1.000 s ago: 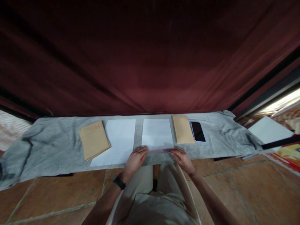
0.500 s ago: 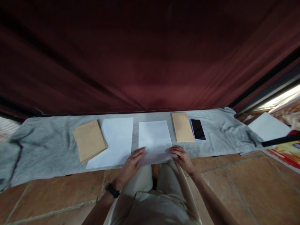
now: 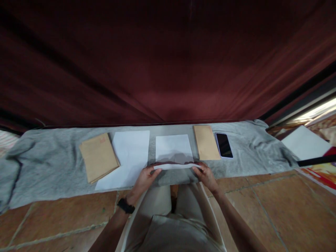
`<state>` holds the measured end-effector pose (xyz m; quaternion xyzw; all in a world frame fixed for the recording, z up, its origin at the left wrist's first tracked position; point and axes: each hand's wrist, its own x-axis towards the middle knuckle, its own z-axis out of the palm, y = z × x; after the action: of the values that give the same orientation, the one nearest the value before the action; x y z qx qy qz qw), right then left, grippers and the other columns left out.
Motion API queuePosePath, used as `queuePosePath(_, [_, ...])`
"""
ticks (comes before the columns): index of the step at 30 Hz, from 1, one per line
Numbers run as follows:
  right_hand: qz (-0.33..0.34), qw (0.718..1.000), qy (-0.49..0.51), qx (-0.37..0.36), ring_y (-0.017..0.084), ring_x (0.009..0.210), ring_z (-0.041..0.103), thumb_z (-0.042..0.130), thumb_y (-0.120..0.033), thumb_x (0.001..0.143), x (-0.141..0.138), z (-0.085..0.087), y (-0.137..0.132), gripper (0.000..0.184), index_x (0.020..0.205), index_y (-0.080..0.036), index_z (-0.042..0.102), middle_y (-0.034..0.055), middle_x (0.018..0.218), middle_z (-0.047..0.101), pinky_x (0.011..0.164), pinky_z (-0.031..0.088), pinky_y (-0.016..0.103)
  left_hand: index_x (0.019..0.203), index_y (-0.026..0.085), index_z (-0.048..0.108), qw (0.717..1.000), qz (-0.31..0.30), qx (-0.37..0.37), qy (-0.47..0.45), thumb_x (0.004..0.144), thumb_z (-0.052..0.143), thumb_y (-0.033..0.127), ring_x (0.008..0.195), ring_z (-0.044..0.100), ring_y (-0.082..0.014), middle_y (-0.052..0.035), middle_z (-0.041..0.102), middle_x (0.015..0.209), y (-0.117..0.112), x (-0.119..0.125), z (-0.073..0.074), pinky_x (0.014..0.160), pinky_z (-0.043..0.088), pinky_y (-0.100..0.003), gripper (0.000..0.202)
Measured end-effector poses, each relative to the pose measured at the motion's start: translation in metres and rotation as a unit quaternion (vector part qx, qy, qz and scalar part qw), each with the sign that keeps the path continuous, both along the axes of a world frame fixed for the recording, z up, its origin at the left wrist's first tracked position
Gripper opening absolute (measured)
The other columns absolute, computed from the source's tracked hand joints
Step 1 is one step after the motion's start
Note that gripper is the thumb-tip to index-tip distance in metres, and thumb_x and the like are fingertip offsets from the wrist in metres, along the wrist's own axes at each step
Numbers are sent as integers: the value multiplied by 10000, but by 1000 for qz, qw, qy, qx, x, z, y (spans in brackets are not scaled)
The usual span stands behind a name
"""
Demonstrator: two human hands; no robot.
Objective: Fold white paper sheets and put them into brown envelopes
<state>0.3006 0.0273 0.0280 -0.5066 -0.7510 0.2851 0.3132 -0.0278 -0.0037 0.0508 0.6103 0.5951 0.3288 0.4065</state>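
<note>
A white sheet of paper (image 3: 173, 148) lies in the middle of a grey cloth (image 3: 52, 168). Its near edge is lifted off the cloth and curled toward the far side. My left hand (image 3: 144, 179) pinches the sheet's near left corner, and my right hand (image 3: 207, 175) pinches its near right corner. Another white sheet (image 3: 128, 155) lies flat to the left, partly under a stack of brown envelopes (image 3: 98, 156). A single brown envelope (image 3: 206, 142) rests just right of the held sheet, with a black phone (image 3: 224, 145) beside it.
A dark red curtain (image 3: 168, 70) hangs right behind the cloth. Brown floor tiles (image 3: 275, 213) lie in front, and my knees in pale trousers sit below my hands. At the far right are a white sheet (image 3: 304, 143), a black bar and a colourful printed sheet.
Both hands have raised the middle sheet's near edge from flat on the cloth and are folding it away from me. The view has shifted a little.
</note>
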Motion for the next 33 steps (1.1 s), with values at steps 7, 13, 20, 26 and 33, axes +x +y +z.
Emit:
queuePosePath(7, [-88,995,-25,-31,216,789,680,416,-560,1001,-13,-4,10,487,844,-194,696,74,820,727,751,524,305,798,182,716,991,117,17,54,887,549,518,663,624,-165,-11,711,714,12,9,-5,654,490,-263,385])
queuePosePath(13, [-141,986,-72,-46,191,688,645,350,-586,1005,-28,-1,23,521,811,-210,656,60,748,700,652,455,263,746,197,658,980,157,30,116,915,516,508,588,525,-135,15,603,623,22,18,-1,584,383,-238,382])
queuePosePath(20, [-180,978,-96,-49,192,669,638,315,-578,1025,-36,-3,34,534,762,-234,628,36,683,663,607,418,254,733,211,622,969,170,19,178,954,515,435,568,510,-127,18,596,626,36,18,2,581,321,-234,333])
queuePosePath(26, [-221,950,-213,-63,189,704,693,350,-489,1052,-49,4,38,463,871,-223,682,73,797,736,613,423,252,778,217,659,952,169,-15,256,968,534,412,596,561,-149,-7,648,656,50,20,4,578,289,-248,300])
queuePosePath(33, [-242,926,-287,-39,239,743,729,379,-385,1058,-67,13,45,423,950,-145,710,187,841,741,672,498,310,929,230,717,916,158,-67,363,992,484,448,765,685,-220,-70,753,837,64,27,11,595,337,-273,326])
